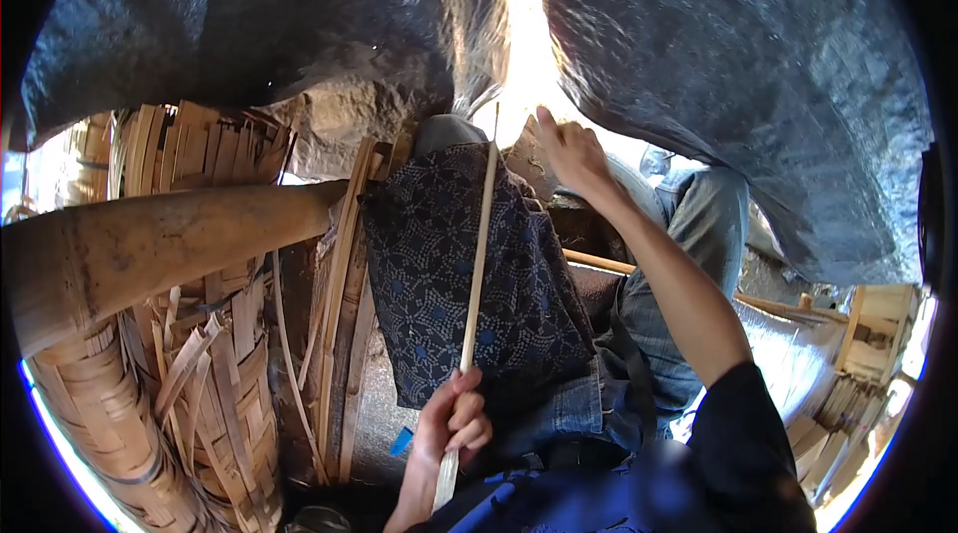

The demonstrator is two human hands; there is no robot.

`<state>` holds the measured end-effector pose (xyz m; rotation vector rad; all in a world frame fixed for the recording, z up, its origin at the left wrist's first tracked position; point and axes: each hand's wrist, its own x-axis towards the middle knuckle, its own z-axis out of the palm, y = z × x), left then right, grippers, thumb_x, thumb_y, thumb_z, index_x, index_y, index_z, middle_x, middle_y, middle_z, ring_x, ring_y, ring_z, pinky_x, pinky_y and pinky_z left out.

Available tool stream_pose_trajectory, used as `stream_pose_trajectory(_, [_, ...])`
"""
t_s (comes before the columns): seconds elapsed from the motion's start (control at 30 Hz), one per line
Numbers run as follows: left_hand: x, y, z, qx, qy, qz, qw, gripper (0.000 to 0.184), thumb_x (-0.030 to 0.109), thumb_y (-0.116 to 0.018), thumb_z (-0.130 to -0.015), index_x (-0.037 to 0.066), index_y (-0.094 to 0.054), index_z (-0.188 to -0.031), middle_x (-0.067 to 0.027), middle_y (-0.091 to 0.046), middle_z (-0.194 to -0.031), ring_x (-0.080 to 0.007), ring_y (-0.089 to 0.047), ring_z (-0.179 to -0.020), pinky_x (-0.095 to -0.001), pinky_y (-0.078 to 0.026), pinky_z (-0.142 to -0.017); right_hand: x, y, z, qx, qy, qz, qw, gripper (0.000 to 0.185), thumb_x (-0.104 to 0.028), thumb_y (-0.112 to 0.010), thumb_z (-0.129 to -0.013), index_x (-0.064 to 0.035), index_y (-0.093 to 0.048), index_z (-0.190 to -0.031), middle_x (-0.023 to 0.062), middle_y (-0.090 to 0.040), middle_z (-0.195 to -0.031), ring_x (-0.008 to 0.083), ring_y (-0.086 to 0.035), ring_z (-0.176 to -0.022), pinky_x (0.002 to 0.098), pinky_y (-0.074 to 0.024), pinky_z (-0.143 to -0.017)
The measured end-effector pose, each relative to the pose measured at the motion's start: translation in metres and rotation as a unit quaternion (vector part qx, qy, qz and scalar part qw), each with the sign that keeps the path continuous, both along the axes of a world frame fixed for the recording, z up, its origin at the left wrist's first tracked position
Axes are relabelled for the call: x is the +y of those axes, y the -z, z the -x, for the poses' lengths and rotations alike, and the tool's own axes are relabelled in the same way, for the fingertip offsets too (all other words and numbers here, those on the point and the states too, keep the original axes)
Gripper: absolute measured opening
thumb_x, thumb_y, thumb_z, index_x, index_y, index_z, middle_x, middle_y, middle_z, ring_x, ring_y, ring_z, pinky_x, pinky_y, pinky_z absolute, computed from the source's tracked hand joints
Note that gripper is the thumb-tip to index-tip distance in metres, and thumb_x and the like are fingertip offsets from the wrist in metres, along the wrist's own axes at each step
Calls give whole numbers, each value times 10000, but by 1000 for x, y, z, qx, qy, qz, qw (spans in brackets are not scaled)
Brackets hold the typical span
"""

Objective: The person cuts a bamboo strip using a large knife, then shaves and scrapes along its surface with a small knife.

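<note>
Basically: strip runs away from me, left hand on it, right hand beside its far end

My left hand (454, 425) has its fingers curled round the near part of a long, pale, narrow wood-like strip (480, 264); a short tail sticks out below. Long axis points forward, leaning slightly right, over a dark patterned cloth (429, 283) on my lap. Right hand (576, 156) is right of the far tip, near but apart; fingers partly bent, glare hides whether they pinch anything. So left is nearer overall, right nearer the tip. Farther left: thick brown bamboo-like pole (170, 239), woven split-bamboo work (95, 408). Overhead: dark glossy sheeting (699, 54).
</note>
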<state>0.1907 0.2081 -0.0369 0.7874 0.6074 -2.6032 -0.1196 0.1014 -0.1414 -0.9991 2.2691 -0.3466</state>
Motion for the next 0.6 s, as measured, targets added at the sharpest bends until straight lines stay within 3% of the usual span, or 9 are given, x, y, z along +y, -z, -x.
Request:
stream_pose_trajectory(0.03, [-9,-2,6,-76,84,63,992,253,334,-297,-995,150,-393,-851,65,-209,-470,-56,-163,-315,-209,-156,-344,14,-12,-8,-59,-28,9,998,598,-491,-239,-970,-55,-514,-668,-26,-389,-430,95,-333,-333,277,-331,-313])
stream_pose_trajectory(0.07, [-17,-4,14,-78,81,61,992,253,334,-297,-995,150,-393,-851,65,-209,-470,-56,-163,-315,-209,-156,-344,28,-20,-17,-118,-52,17,992,666,-518,-231,-962,-108,-437,-479,-56,-341,-384,88,-310,-292,280,-355,-304])
stream_pose_trajectory(0.13, [-26,-6,26,-210,218,158,940,261,345,-299,-993,141,-396,-862,65,-225,-498,-48,-153,-364,-206,-161,-357,50,-29,-36,-101,-152,61,981,691,-540,-267,-951,-102,-443,-447,-9,-354,-354,131,-328,-264,329,-362,-312])
stream_pose_trajectory(0.23, [-30,-5,31,-229,249,210,917,278,352,-294,-993,128,-408,-876,67,-245,-523,-39,-161,-403,-202,-162,-372,71,-37,-62,-24,-196,128,972,712,-557,-372,-917,-47,-510,-441,84,-389,-339,219,-440,-292,361,-379,-331])
stream_pose_trajectory(0.37, [-26,-5,31,-273,287,255,882,287,349,-286,-996,120,-415,-880,68,-251,-533,-34,-173,-418,-199,-170,-380,82,-42,-76,3,-199,64,978,663,-496,-448,-911,-42,-491,-431,130,-422,-372,296,-489,-349,392,-400,-378])
stream_pose_trajectory(0.47, [-22,-6,33,-284,301,266,870,286,348,-283,-998,121,-414,-882,69,-251,-535,-34,-180,-424,-197,-172,-384,85,-27,-80,37,-183,126,974,661,-510,-454,-903,-41,-495,-438,133,-428,-380,300,-507,-371,400,-405,-383])
stream_pose_trajectory(0.6, [-21,-7,35,-304,299,276,861,285,353,-284,-997,125,-410,-881,68,-253,-536,-36,-187,-425,-197,-177,-389,75,-20,-76,48,-183,112,975,656,-513,-461,-897,-36,-505,-448,136,-437,-387,302,-510,-376,398,-416,-393])
